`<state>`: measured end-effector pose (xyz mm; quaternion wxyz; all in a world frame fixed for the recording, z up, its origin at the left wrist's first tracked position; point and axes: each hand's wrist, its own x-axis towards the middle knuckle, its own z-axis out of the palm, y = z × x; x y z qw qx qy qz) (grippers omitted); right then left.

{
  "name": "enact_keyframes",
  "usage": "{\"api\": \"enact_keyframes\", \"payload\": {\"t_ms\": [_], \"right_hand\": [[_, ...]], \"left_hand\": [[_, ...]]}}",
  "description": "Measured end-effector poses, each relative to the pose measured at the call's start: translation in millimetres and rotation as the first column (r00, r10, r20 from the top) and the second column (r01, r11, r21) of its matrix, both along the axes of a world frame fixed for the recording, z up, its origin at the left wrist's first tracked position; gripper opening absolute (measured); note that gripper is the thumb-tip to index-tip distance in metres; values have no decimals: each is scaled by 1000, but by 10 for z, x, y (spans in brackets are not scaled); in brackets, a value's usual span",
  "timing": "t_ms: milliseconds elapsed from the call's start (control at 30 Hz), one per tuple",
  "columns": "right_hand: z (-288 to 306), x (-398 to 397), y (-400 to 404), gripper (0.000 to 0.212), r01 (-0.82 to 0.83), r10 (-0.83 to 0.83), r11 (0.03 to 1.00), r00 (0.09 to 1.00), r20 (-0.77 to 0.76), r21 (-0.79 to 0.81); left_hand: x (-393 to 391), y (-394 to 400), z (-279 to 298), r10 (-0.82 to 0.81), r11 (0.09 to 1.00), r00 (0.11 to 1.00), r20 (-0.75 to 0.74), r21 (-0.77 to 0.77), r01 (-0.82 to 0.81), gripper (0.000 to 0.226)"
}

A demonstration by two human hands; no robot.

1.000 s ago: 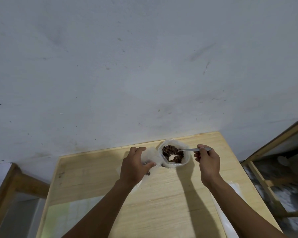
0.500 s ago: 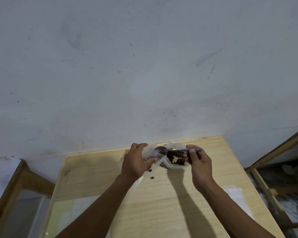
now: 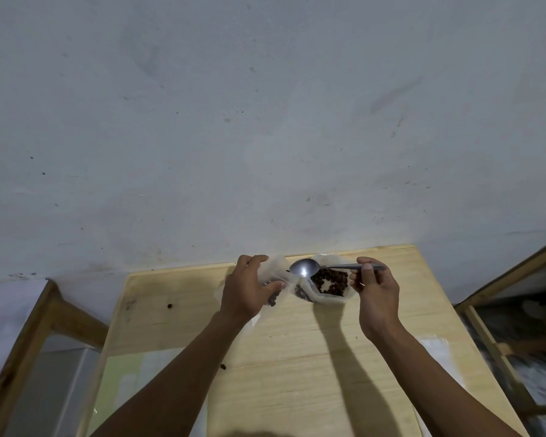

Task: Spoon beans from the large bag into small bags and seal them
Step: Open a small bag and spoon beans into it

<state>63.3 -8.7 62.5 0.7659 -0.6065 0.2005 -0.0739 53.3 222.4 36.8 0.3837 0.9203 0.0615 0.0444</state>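
My left hand (image 3: 249, 288) grips a small clear bag (image 3: 276, 268) by its mouth near the table's far edge; a few dark beans show inside it below my fingers. My right hand (image 3: 374, 290) pinches the handle of a metal spoon (image 3: 304, 268). The spoon's bowl looks empty and hovers between the small bag's mouth and the large bag (image 3: 328, 283), which stands open and holds brown beans. The large bag sits just left of my right hand.
The wooden table (image 3: 297, 357) meets a grey wall at its far edge. Loose beans (image 3: 170, 306) lie on the table's left part and by my left forearm. Clear plastic bags (image 3: 438, 351) lie at the right edge. Wooden frames stand on both sides.
The spoon left the large bag and swung left to the small bag's mouth; its bowl now looks empty. A couple of beans have dropped onto the table. The camera view shifted slightly.
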Motion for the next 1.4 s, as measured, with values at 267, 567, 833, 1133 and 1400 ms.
{"api": "enact_keyframes", "payload": {"t_ms": [267, 567, 833, 1133, 1400], "right_hand": [[-266, -180, -184, 17, 84, -81, 996, 973, -217, 4], [-828, -584, -264, 21, -177, 79, 962, 909, -410, -208], [-970, -555, -337, 34, -322, 91, 874, 845, -527, -365], [-201, -558, 218, 27, -600, 613, 685, 781, -120, -412], [160, -472, 499, 28, -518, 577, 767, 815, 53, -378]], "left_hand": [[-123, 43, -27, 77, 995, 996, 45, -62, -74, 66], [-364, -23, -43, 135, 977, 988, 82, -178, -118, 72], [-424, -51, -24, 150, 958, 987, 54, -256, -131, 73], [-388, -142, 80, 158, 925, 987, 18, -354, -141, 75], [-521, -155, 216, 115, 814, 993, -3, -572, -96, 25]]}}
